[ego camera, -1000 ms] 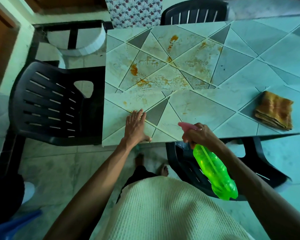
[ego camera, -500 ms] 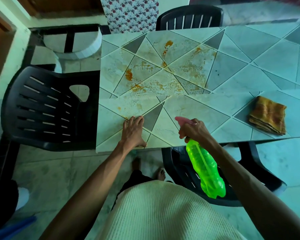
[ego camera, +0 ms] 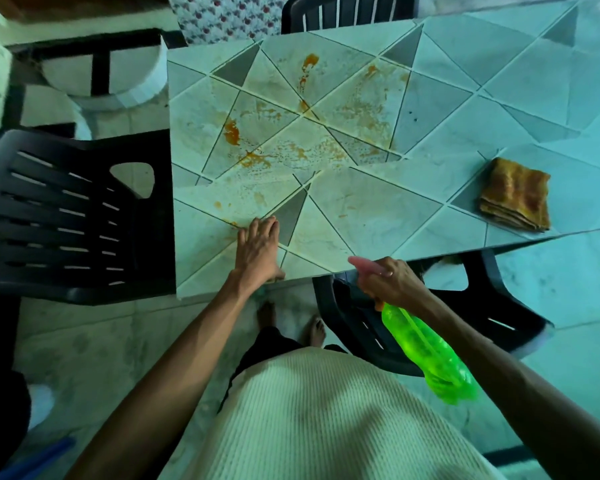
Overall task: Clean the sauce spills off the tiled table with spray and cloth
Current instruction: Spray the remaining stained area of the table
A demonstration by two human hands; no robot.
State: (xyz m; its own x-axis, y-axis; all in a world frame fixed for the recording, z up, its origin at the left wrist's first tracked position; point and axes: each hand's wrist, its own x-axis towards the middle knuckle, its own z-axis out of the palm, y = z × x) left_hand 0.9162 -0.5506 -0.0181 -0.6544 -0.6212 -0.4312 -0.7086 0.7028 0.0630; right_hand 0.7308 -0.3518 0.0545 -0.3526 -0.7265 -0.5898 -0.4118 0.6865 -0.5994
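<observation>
Tiled table [ego camera: 499,98]: pale top of triangular tiles, filling the upper half of the view; its near edge ran just in front of both hands.
Side chair [ego camera: 66,216]: black slatted plastic, pushed against the table's left end.
Near chair [ego camera: 492,306]: black plastic, tucked under the near edge, below the right hand and the bottle.
Far chair [ego camera: 347,12]: black, only its back showing beyond the far edge.
Sauce spills [ego camera: 231,132]: orange blots and speckled smears across the left-centre tiles, well ahead of both hands; a few small spots lay just beside the left fingertips.
Spray bottle [ego camera: 426,351]: bright green, tilted, its body slanting back toward the person off the table, its pink spray head [ego camera: 364,265] aimed over the near edge toward the spills.
Cloth [ego camera: 515,199]: folded, brown-yellow, lying flat near the table's near edge, well apart to the right of both hands, untouched.
Left hand [ego camera: 258,252]: palm down on the table by the near edge, fingers straight and close together, holding nothing.
Right hand [ego camera: 392,284]: fingers curled round the bottle's neck just behind the spray head, level with the table's edge.
</observation>
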